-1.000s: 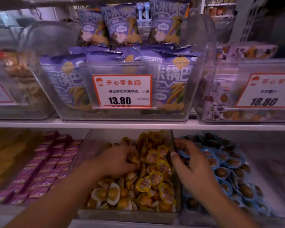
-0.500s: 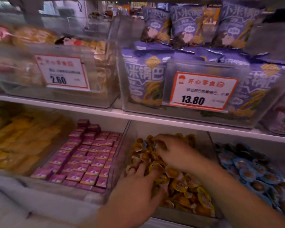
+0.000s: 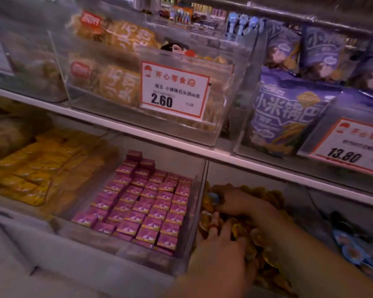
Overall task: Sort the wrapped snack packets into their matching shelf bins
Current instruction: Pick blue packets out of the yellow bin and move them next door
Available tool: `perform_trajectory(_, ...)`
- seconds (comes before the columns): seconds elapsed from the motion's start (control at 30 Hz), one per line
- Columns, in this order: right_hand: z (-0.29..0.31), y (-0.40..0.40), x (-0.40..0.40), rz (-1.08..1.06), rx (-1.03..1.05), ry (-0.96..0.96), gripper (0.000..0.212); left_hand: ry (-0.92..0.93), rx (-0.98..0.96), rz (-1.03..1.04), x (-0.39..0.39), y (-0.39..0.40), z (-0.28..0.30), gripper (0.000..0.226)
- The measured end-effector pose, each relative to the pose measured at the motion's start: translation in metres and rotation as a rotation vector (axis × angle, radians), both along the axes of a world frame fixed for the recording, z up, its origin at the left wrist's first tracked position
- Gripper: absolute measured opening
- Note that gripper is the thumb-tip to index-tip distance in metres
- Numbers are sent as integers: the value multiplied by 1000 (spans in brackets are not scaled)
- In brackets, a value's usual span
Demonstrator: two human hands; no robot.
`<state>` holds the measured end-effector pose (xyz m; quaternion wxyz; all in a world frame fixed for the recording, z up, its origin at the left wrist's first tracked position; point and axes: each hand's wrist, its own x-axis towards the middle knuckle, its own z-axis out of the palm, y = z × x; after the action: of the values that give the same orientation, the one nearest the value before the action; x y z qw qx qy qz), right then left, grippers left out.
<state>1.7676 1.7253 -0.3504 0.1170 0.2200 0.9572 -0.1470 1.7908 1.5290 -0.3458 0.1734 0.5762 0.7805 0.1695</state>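
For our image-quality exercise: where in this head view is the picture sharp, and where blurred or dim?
Head view: the 2.60 price tag and pink boxes read fairly sharp; the yellow packets at the left edge smear; both hands, left hand and right hand, look soft in dim light; shelf lines bow from the wide lens.

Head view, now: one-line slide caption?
Both hands, left and right, dig into the bin of yellow-wrapped snack packets beside purple boxes.

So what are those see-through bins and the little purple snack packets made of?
The bins look like clear rigid plastic, probably acrylic: you see the goods through the walls, and the edges catch light. The purple packets are small and box-shaped, with a slight sheen; glossy film or printed card, I cannot tell which.
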Motion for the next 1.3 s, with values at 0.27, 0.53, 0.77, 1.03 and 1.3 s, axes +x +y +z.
perform_trajectory(0.27, 4, 0, 4, -213, -434, 383, 30, -127, 141, 42, -9, -1, -3, 44)
perform_trajectory(0.53, 67, -18, 75, -222, -1012, 592, 16, -481, 685, 387, -9, 7, 1, 50)
perform_trajectory(0.77, 62, -47, 137, -155, -574, 345, 30, -210, 479, 130, -17, 12, -1, 65)
perform_trajectory(1.03, 51, -50, 168, -224, -408, 491, 49, 0, 302, 54, -20, 13, 2, 47)
perform_trajectory(1.3, 48, -49, 172, -23, 170, 354, 40, -76, 454, 138, -21, 17, -1, 26)
